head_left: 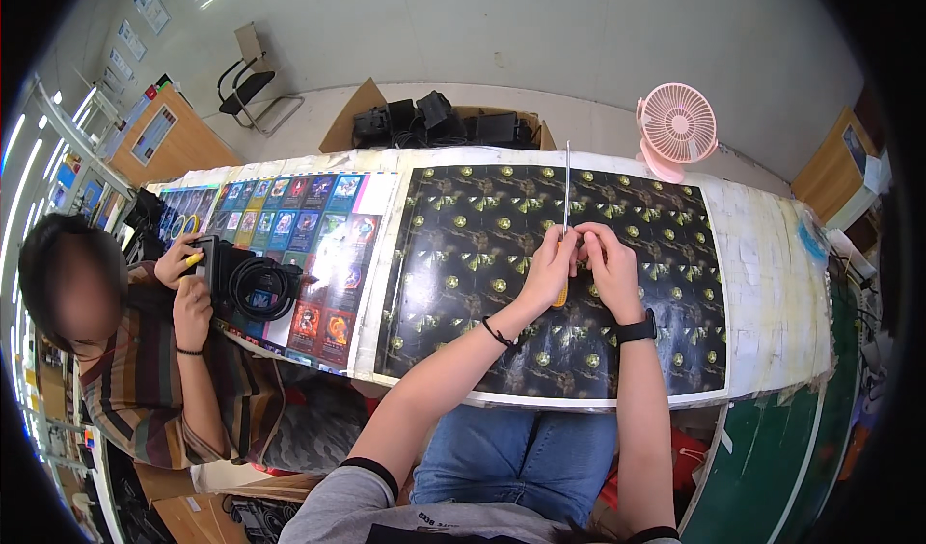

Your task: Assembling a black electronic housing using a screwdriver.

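Note:
My left hand (550, 266) is closed around a long, thin screwdriver. Its metal shaft (567, 182) points away from me, and its yellow-orange handle (559, 298) shows below the palm. Right beside it, my right hand (612, 266) has its fingers pinched together close to the shaft. Something small and dark may be between those fingertips, but I cannot make it out. Both hands are over a dark sheet (463, 284) printed with a repeating pattern of yellow-green emblems, which covers the middle of the table.
A pink fan (678, 124) stands at the table's far right edge. Beyond the table, a cardboard box (359, 110) holds black devices. At left, a co-worker handles a black device with a coiled cable (260, 288) over a sheet of colourful cards (333, 255). A chair (253, 86) stands farther back.

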Demonstrator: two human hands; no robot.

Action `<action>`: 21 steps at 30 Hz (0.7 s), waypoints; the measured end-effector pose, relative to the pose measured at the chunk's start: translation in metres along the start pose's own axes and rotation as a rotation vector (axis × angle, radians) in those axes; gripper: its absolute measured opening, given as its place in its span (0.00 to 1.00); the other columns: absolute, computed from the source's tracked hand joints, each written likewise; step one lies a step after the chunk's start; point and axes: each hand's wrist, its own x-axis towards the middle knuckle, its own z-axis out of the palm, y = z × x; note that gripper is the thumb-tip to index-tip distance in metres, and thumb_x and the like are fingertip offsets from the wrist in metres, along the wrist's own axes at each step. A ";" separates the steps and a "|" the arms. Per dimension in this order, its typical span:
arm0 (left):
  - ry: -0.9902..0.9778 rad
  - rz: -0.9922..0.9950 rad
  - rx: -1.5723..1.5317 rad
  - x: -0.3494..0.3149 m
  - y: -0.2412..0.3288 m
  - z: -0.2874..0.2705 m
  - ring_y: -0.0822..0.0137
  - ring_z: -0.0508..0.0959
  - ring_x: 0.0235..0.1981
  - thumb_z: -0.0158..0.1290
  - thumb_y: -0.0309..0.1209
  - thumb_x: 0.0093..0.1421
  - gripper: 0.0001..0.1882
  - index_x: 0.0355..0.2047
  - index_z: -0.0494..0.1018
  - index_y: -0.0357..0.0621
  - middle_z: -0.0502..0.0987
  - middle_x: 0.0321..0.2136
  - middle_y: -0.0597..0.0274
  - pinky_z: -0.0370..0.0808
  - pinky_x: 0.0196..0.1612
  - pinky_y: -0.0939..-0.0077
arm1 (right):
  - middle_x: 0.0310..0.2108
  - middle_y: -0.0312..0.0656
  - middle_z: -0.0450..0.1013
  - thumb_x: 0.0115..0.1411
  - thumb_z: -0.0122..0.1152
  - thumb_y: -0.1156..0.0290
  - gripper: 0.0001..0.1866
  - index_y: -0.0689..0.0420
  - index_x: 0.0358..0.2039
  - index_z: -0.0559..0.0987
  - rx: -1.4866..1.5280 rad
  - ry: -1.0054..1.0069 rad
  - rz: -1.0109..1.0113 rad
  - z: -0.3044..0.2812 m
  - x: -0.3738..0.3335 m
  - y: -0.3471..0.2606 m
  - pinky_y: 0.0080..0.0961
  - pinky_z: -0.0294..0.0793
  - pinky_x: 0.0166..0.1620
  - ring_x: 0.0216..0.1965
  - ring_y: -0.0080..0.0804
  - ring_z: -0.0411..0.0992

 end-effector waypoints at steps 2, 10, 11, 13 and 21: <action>-0.020 0.057 0.003 -0.004 0.004 0.001 0.74 0.74 0.29 0.40 0.41 0.70 0.16 0.47 0.62 0.41 0.72 0.28 0.63 0.70 0.32 0.80 | 0.23 0.42 0.76 0.66 0.51 0.69 0.10 0.55 0.45 0.76 0.006 -0.004 -0.001 0.000 -0.001 -0.002 0.27 0.74 0.29 0.25 0.34 0.78; -0.143 0.228 -0.176 -0.015 0.010 0.012 0.68 0.67 0.49 0.37 0.42 0.70 0.29 0.66 0.46 0.44 0.63 0.48 0.57 0.61 0.58 0.73 | 0.39 0.48 0.76 0.62 0.56 0.68 0.20 0.52 0.55 0.71 0.026 -0.111 -0.025 -0.001 -0.004 0.002 0.29 0.75 0.38 0.40 0.37 0.77; -0.125 0.248 -0.109 -0.013 0.009 0.008 0.67 0.65 0.54 0.38 0.41 0.70 0.30 0.66 0.45 0.41 0.61 0.54 0.56 0.59 0.61 0.72 | 0.39 0.48 0.76 0.62 0.56 0.68 0.20 0.52 0.55 0.71 0.019 -0.113 -0.031 0.000 -0.004 0.003 0.29 0.75 0.38 0.40 0.37 0.77; -0.107 0.266 -0.041 -0.009 0.008 0.002 0.65 0.63 0.59 0.38 0.40 0.70 0.31 0.67 0.44 0.38 0.58 0.60 0.54 0.56 0.63 0.70 | 0.41 0.51 0.76 0.62 0.56 0.71 0.22 0.57 0.56 0.70 -0.173 -0.139 -0.090 0.004 -0.005 0.006 0.29 0.75 0.42 0.38 0.39 0.77; -0.255 0.344 -0.088 -0.004 0.013 -0.001 0.67 0.63 0.58 0.38 0.38 0.69 0.28 0.67 0.53 0.42 0.66 0.58 0.59 0.54 0.63 0.71 | 0.36 0.51 0.75 0.58 0.61 0.65 0.22 0.60 0.51 0.71 -0.117 -0.166 -0.005 0.001 -0.006 0.010 0.36 0.74 0.39 0.35 0.49 0.76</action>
